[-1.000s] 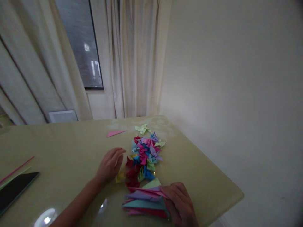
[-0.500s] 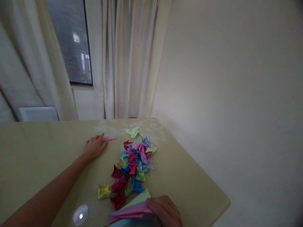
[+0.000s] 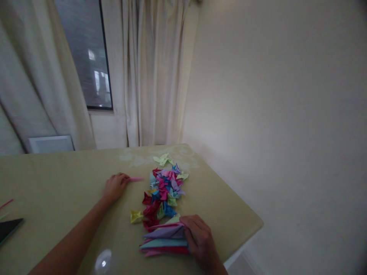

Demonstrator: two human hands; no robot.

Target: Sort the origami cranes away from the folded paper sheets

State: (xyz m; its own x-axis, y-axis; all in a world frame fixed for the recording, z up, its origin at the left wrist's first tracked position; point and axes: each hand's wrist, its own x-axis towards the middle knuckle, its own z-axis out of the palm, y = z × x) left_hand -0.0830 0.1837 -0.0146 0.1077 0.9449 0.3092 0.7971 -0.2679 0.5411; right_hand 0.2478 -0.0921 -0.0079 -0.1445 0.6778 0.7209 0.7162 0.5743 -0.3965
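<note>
Beige counter (image 3: 57, 179): left of the origami pile (image 3: 163, 189), the left hand (image 3: 114, 187) has its grip pinching a pink strip (image 3: 135, 178); nearside, the right hand (image 3: 200, 238) clamps the paper stack (image 3: 164, 240) (keeping it together).

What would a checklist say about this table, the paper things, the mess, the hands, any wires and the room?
Surface: smooth yellowish table, with a shiny light reflection near the front.
Things in hand: pink paper piece; stack of coloured papers.
Clutter: pile of folded paper shapes, with a yellow folded shape and a green folded shape apart from it; dark flat object at the left edge.
Hands: left hand has fingertips at the pink paper piece, grip unclear; right hand clasps the stack's end.
Cables: nothing seen.
Surroundings: curtains, window, plain wall.
</note>
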